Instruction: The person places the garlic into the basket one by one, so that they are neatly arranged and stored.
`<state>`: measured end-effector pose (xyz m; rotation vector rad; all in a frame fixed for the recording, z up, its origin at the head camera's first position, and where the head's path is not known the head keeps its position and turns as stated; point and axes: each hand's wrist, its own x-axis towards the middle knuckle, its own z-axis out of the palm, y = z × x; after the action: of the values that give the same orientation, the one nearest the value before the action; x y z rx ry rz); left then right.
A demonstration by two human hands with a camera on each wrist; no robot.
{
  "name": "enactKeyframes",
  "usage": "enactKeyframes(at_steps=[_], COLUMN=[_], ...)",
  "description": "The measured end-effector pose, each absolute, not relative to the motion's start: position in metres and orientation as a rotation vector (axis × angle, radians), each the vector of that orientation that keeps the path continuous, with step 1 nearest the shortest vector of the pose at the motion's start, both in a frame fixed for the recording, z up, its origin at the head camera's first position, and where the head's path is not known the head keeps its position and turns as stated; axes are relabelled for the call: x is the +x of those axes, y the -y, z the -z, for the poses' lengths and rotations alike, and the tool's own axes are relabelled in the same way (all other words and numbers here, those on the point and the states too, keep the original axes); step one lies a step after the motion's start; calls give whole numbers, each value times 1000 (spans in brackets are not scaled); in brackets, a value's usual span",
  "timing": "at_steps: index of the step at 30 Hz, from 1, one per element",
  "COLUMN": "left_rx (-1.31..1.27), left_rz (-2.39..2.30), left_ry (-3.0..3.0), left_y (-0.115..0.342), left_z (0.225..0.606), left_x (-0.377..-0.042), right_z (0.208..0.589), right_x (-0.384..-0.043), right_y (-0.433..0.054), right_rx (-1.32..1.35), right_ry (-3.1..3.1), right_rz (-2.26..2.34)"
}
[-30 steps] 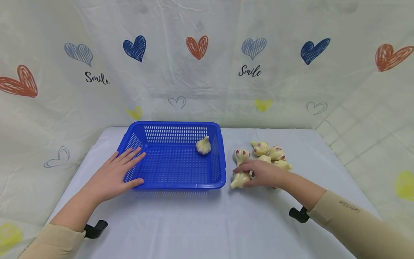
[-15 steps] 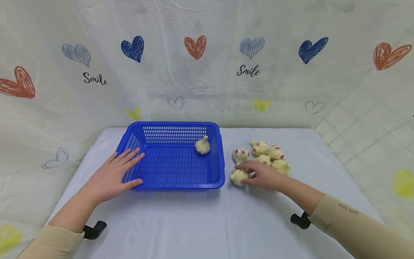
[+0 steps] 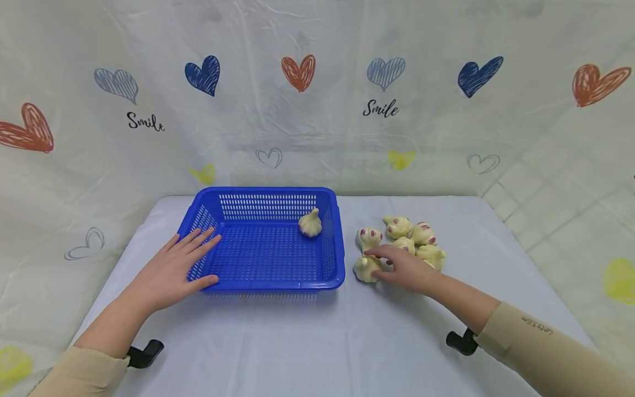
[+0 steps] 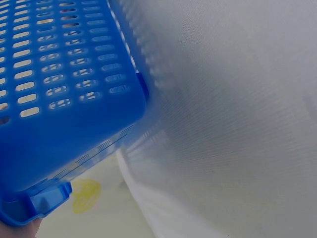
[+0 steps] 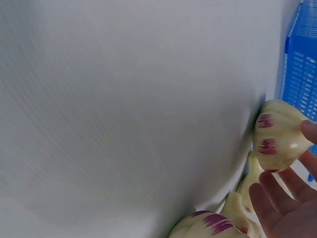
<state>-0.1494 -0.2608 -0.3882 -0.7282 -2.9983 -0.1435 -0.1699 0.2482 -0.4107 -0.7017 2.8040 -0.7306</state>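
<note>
My left hand (image 3: 171, 270) lies with fingers spread over the left end of a blue plastic basket (image 3: 268, 285), its thumb at the front rim. A garlic bulb (image 3: 310, 223) sits inside the basket at the back right. Right of the basket, my right hand (image 3: 407, 268) holds another garlic bulb (image 3: 364, 269) between thumb and fingers, low at the table. In the right wrist view the thumb overlaps this purple-streaked bulb (image 5: 277, 136), and the fingers reach beneath it. Only a bit of the left hand shows in the left wrist view, by the basket wall (image 4: 64, 114).
Several more garlic bulbs (image 3: 424, 234) lie clustered behind and beside my right hand, one (image 3: 369, 238) just behind the held bulb. A white cloth covers the table (image 3: 278, 342). At the back hangs a white sheet (image 3: 327, 121) printed with hearts.
The bulb at my right hand has turned, its stem swinging from front left to upward. The right fingers have shifted slightly around it. My left hand stays on the basket.
</note>
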Motion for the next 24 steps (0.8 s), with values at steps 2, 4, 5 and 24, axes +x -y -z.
enactKeyframes(at_steps=[2,4,5,24], left_rx=[-729,-730,-730,-732], left_rz=[143,149,152,151], left_ry=[2999,3001,3004,3000], left_y=[261,260,260,261], left_z=[387,387,387,388], left_x=[-149,-149,-149,-149], right_z=[409,407,405,389], right_x=[-169,-169,-169,-176], right_y=[-248,-247,-247,-240], right_rx=[-687,-678,-683,-915], right_ry=[-2790,-2778,-2774,-2751], right_rz=[756,773,776,750])
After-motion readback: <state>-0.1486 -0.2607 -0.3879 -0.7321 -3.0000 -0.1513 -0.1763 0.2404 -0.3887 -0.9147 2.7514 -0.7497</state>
